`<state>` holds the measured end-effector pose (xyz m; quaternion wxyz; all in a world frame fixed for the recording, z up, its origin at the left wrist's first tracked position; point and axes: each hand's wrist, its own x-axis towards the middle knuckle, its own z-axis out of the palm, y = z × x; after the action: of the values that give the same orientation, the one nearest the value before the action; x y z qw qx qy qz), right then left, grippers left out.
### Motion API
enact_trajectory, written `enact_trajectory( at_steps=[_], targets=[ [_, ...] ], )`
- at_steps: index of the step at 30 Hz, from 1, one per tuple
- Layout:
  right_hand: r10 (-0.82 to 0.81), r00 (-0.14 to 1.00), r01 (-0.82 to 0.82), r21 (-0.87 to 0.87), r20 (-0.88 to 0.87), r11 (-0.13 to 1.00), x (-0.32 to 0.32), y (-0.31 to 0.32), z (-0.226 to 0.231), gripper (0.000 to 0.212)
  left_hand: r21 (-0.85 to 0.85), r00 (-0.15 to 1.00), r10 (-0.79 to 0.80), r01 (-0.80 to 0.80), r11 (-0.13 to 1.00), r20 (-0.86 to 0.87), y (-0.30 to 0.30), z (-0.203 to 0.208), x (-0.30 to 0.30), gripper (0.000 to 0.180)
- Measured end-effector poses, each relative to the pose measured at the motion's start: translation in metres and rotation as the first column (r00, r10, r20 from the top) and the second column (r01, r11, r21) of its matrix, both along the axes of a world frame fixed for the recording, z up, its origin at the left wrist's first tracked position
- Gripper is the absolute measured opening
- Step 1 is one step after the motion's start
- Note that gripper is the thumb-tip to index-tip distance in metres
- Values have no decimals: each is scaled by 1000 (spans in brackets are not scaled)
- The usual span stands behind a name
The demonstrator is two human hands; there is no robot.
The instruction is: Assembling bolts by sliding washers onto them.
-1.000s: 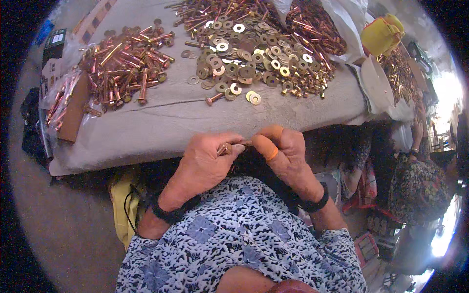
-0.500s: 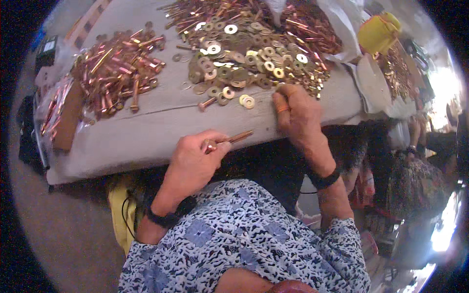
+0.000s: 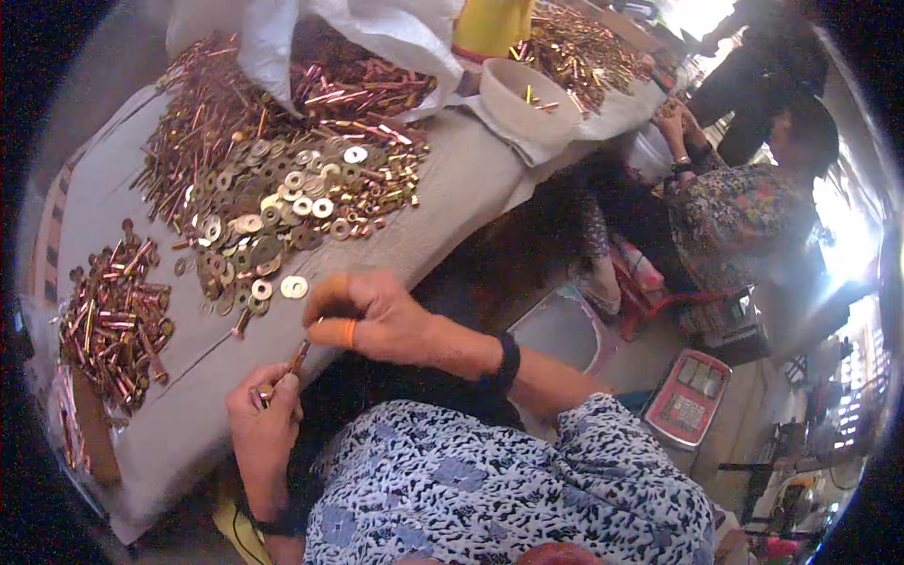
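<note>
One copper bolt (image 3: 295,361) is gripped by the left hand (image 3: 266,414), the right hand (image 3: 369,316) closed at its tip; heaped washers (image 3: 273,226) remain on the table (image 3: 452,188).

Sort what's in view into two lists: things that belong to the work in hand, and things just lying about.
In the work:
left hand holding a copper bolt
right hand at the bolt's tip
washer pile
copper bolt heap

Lying about:
white bowl
yellow container
red scale
</note>
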<state>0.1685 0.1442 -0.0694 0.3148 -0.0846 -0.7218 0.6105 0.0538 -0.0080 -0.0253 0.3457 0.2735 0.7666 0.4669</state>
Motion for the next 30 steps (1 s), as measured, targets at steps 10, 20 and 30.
enact_trajectory(
  at_steps=[10, 20, 30],
  targets=[
    [99, 993, -88, 161, -59, 983, 12, -13, 10, 13, -27, 997, -26, 28, 999, 75, -6, -2, 1, 14],
    [-59, 987, 99, 280, -150, 955, 8, -20, -1, 12, -76, 989, -88, 79, 994, -119, -4, 3, 4, 15],
    [5, 998, -4, 23, -64, 1000, 14, -25, 6, 14, -77, 987, -69, 58, 995, -147, -5, 6, 7, 16]
  ],
)
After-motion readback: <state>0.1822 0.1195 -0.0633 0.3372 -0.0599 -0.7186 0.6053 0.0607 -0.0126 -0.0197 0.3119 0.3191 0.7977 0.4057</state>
